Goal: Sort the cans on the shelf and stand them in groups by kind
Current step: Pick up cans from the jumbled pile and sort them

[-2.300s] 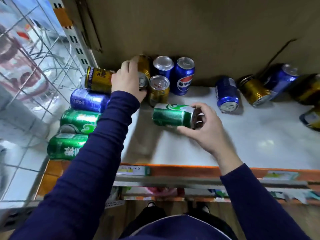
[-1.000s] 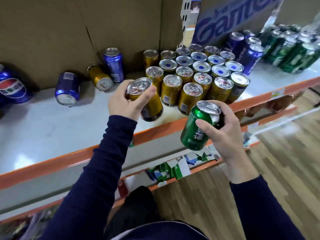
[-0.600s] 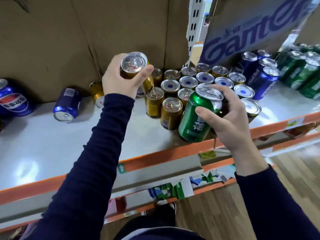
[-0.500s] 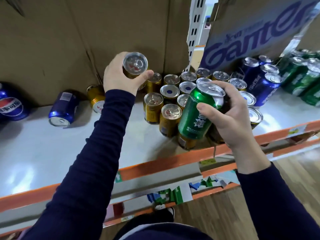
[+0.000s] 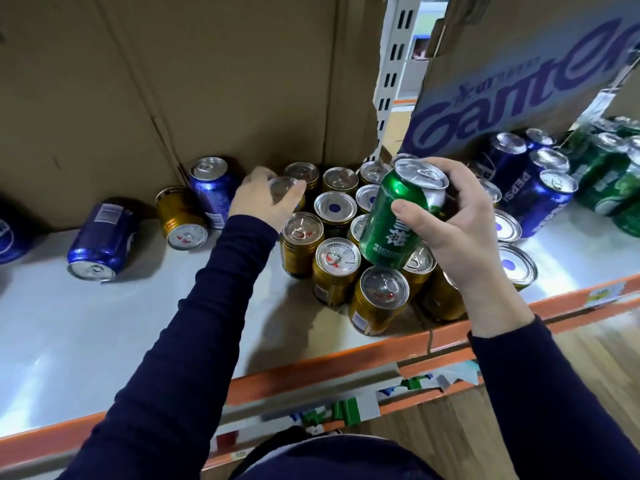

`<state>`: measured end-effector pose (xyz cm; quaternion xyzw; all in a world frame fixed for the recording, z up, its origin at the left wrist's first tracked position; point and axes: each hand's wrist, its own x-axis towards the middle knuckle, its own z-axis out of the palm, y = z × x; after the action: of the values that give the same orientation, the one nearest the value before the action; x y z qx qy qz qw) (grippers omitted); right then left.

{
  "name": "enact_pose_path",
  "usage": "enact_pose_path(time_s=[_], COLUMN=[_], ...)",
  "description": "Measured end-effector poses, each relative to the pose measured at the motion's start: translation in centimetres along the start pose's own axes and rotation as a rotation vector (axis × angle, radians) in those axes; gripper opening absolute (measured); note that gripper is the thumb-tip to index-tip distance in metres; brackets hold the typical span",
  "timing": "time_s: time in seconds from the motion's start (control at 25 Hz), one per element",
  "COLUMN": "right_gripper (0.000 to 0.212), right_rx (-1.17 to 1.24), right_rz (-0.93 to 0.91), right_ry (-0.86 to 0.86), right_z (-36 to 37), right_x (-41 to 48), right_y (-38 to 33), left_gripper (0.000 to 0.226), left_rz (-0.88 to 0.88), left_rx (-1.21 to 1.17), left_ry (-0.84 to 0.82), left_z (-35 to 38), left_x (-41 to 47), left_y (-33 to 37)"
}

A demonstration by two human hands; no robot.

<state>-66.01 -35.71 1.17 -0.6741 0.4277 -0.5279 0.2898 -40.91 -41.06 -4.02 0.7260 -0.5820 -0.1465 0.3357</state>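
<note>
My left hand (image 5: pixel 261 199) grips a gold can (image 5: pixel 285 187) by its top, at the back left corner of a cluster of upright gold cans (image 5: pixel 336 268) on the white shelf (image 5: pixel 104 323). My right hand (image 5: pixel 450 220) holds a green can (image 5: pixel 398 220) tilted in the air above that cluster. To the right stand upright blue cans (image 5: pixel 536 199), then green cans (image 5: pixel 609 178). On the left lie a blue can (image 5: pixel 100 237) and a gold can (image 5: pixel 180 220) on their sides, with an upright blue can (image 5: pixel 213 188) behind.
Brown cardboard (image 5: pixel 173 81) backs the shelf, and a printed cardboard sheet (image 5: pixel 519 74) leans at the right behind a white slotted upright (image 5: pixel 391 77). The shelf has an orange front edge (image 5: pixel 311 372). Wooden floor shows below right.
My left hand has lowered the gold can from above down to the back left of the gold cluster. My right hand keeps the green can in the air, slightly higher and to the right.
</note>
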Motion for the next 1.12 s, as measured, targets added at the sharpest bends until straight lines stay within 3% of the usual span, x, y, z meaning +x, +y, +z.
enact_pose_path(time_s=[0.12, 0.24, 0.32, 0.4, 0.56, 0.88, 1.12], right_gripper=[0.056, 0.057, 0.055, 0.052, 0.049, 0.043, 0.052], right_rx=[0.019, 0.047, 0.042, 0.021, 0.043, 0.109, -0.031], right_rz=[0.015, 0.019, 0.003, -0.016, -0.026, 0.014, 0.157], right_ry=[-0.005, -0.002, 0.010, 0.029, 0.087, 0.209, 0.266], right_z=[0.1, -0.4, -1.2, -2.3, -6.0, -21.5, -35.9], right_x=[0.5, 0.8, 0.9, 0.8, 0.3, -2.5, -6.2], right_y=[0.7, 1.1, 1.3, 1.4, 2.2, 6.9, 12.2], left_gripper=[0.061, 0.064, 0.060, 0.053, 0.046, 0.056, 0.055], left_rz=[-0.052, -0.080, 0.065, 0.266, 0.425, 0.550, 0.584], left_rx=[0.030, 0.153, 0.273, 0.231, 0.185, 0.256, 0.259], left_ry=[-0.229, -0.259, -0.147, -0.041, -0.096, -0.244, -0.282], left_z=[0.9, 0.3, -0.1, -0.1, 1.7, 11.3, 21.9], left_x=[-0.2, -0.6, -1.4, -2.9, -5.3, -10.8, -13.9], left_y=[-0.5, 0.8, 2.7, 5.6, 11.6, 23.2, 33.8])
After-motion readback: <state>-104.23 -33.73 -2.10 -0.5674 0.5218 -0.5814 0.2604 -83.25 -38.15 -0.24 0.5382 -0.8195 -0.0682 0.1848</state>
